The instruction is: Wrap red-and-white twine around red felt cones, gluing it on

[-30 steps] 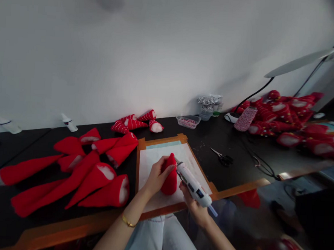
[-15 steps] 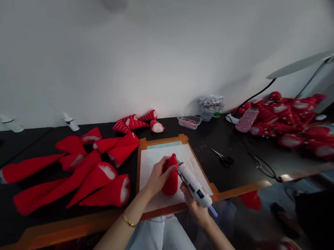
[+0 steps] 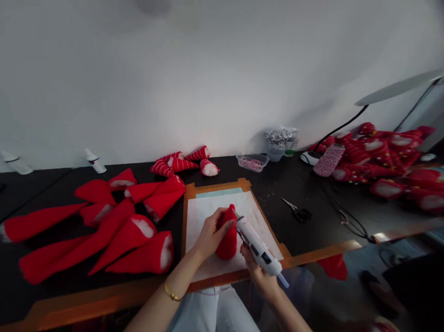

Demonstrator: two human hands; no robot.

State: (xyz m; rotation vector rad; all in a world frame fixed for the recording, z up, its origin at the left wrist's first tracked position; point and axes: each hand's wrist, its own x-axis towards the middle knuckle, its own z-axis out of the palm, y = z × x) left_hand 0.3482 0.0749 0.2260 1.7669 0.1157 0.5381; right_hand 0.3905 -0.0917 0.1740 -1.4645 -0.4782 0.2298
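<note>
My left hand (image 3: 211, 234) is closed around a small red felt cone (image 3: 226, 241), its narrow tip pointing away from me. In my right hand (image 3: 258, 273) is a white hot glue gun (image 3: 258, 244), with a glue stick showing at its rear end. The gun's nozzle is at the cone's tip; whether they touch I cannot tell. Both hands are above a white paper sheet (image 3: 200, 212) taped down with brown tape. Fingers of my right hand are partly hidden behind the gun.
Several stuffed red cones (image 3: 127, 240) lie on the left. Striped cones (image 3: 180, 163) sit by the wall, beside a clear tray (image 3: 252, 163). Scissors (image 3: 297, 210) lie right of the paper. Farther right are a twine spool (image 3: 328, 160), a lamp (image 3: 403, 87) and a red pile (image 3: 388, 151).
Hardly anything differs. The view has shifted very slightly, while both hands, the cone and the glue gun keep the same position.
</note>
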